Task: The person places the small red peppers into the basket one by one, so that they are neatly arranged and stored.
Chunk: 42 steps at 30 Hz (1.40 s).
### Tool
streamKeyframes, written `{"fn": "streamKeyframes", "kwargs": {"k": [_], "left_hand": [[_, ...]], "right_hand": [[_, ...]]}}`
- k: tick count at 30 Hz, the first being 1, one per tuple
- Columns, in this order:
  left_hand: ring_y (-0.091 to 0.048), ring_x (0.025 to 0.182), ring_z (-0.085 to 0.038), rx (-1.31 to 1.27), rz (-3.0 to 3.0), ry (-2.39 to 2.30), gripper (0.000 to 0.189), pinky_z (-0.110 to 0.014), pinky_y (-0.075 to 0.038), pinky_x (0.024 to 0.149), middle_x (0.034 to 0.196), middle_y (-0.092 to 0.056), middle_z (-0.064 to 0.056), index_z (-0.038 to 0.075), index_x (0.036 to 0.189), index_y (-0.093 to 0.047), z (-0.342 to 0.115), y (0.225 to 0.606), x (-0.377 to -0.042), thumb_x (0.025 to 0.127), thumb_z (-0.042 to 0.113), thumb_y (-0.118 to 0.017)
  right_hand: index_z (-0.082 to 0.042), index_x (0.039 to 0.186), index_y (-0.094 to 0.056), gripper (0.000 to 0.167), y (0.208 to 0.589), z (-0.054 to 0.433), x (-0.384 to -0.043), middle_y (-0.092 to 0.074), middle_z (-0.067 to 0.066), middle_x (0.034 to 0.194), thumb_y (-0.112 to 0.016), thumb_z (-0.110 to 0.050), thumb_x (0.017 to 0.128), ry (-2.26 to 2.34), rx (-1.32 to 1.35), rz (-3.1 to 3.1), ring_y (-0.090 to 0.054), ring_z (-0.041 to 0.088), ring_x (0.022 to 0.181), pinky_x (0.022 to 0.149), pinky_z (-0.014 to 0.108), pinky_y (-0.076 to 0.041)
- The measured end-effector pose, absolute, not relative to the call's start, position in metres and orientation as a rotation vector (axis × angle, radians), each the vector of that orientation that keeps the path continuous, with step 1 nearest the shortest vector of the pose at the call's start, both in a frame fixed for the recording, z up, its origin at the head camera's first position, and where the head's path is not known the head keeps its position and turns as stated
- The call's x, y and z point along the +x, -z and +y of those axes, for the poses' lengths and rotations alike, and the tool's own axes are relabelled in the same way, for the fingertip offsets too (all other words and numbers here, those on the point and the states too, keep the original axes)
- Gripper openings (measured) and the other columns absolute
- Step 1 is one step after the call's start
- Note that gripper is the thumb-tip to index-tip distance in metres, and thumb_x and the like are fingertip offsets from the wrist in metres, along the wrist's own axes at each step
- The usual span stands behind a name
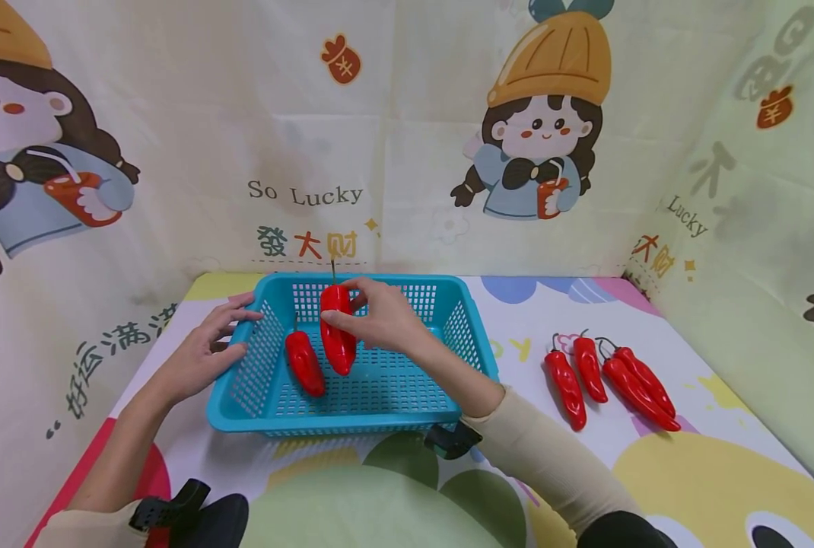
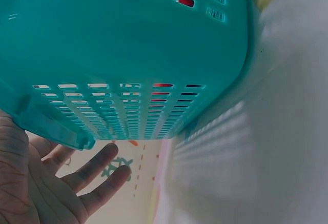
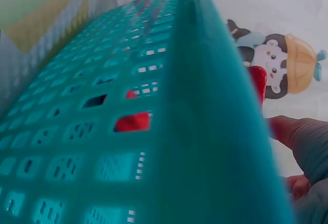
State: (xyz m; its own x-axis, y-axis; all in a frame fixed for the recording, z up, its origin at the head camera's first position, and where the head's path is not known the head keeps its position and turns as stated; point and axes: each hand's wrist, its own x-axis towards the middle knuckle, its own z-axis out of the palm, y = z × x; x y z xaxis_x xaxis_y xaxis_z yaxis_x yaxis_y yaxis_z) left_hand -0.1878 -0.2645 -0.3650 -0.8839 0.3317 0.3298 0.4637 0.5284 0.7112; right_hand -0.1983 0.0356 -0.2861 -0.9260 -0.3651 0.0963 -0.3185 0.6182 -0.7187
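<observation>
In the head view my right hand (image 1: 386, 316) pinches a red chili pepper (image 1: 338, 335) between thumb and fingers, stem up, over the blue plastic basket (image 1: 284, 422). A second red pepper (image 1: 304, 364) lies on the basket floor, left of the held one. My left hand (image 1: 205, 354) rests at the basket's left rim, fingers extended; in the left wrist view the fingers (image 2: 105, 183) of that hand spread beside the basket wall (image 2: 128, 44). The right wrist view shows the held pepper (image 3: 259, 83) partly hidden behind the basket rim (image 3: 220, 111).
Several red peppers (image 1: 612, 380) lie on the patterned tabletop right of the basket. A printed cloth backdrop (image 1: 407, 137) stands behind the table and continues along both sides. Dark wrist straps (image 1: 174, 506) sit on the sleeves.
</observation>
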Motion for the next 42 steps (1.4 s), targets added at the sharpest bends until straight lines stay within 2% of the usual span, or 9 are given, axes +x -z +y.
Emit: {"fn": "streamKeyframes", "kwargs": {"k": [4,15,20,24,33,42], "left_hand": [[-0.049,0.126,-0.057,-0.681,-2.609,1.293,0.055,-0.068,-0.054,0.088,0.164,-0.025,-0.022,0.002,0.143,-0.052,-0.264,0.365,-0.188,0.09,0.005,-0.067],[-0.047,0.127,-0.057,-0.67,-2.615,1.296,0.054,-0.069,-0.053,0.089,0.165,-0.025,-0.021,0.003,0.143,-0.051,-0.266,0.365,-0.188,0.091,0.005,-0.066],[-0.048,0.126,-0.057,-0.668,-2.614,1.293,0.054,-0.069,-0.053,0.089,0.165,-0.025,-0.02,0.003,0.143,-0.051,-0.267,0.365,-0.189,0.091,0.005,-0.066],[-0.048,0.126,-0.057,-0.664,-2.608,1.292,0.054,-0.07,-0.052,0.089,0.165,-0.025,-0.02,0.003,0.143,-0.052,-0.266,0.365,-0.189,0.091,0.005,-0.065],[-0.049,0.125,-0.056,-0.681,-2.602,1.295,0.054,-0.069,-0.053,0.088,0.165,-0.025,-0.02,0.003,0.144,-0.051,-0.265,0.366,-0.191,0.091,0.005,-0.065],[-0.047,0.126,-0.057,-0.685,-2.617,1.303,0.054,-0.072,-0.05,0.09,0.166,-0.023,-0.02,0.003,0.145,-0.05,-0.267,0.366,-0.19,0.092,0.004,-0.064]], "right_hand": [[-0.011,0.145,-0.053,0.064,0.289,0.03,-0.199,-0.067,0.009,0.118,-0.076,-0.036,0.091,1.18,-0.582,2.78,-0.065,0.019,0.089,0.063,0.025,-0.059],[-0.008,0.144,-0.052,0.059,0.301,0.021,-0.206,-0.067,0.011,0.112,-0.072,-0.035,0.095,1.182,-0.541,2.723,-0.066,0.017,0.075,0.06,0.025,-0.058],[-0.006,0.143,-0.051,0.059,0.308,0.016,-0.209,-0.067,0.012,0.112,-0.073,-0.032,0.095,1.245,-0.473,2.675,-0.067,0.018,0.082,0.063,0.027,-0.06],[-0.005,0.142,-0.051,0.058,0.315,0.012,-0.212,-0.066,0.012,0.112,-0.073,-0.03,0.095,1.251,-0.417,2.635,-0.066,0.019,0.085,0.068,0.033,-0.063],[-0.002,0.136,-0.053,0.05,0.324,0.011,-0.213,-0.068,0.011,0.103,-0.07,-0.029,0.098,1.183,-0.33,2.595,-0.067,0.018,0.071,0.073,0.038,-0.063],[0.001,0.137,-0.052,0.049,0.335,0.008,-0.216,-0.066,0.011,0.097,-0.068,-0.026,0.099,1.172,-0.231,2.515,-0.068,0.019,0.068,0.071,0.036,-0.063]]}}
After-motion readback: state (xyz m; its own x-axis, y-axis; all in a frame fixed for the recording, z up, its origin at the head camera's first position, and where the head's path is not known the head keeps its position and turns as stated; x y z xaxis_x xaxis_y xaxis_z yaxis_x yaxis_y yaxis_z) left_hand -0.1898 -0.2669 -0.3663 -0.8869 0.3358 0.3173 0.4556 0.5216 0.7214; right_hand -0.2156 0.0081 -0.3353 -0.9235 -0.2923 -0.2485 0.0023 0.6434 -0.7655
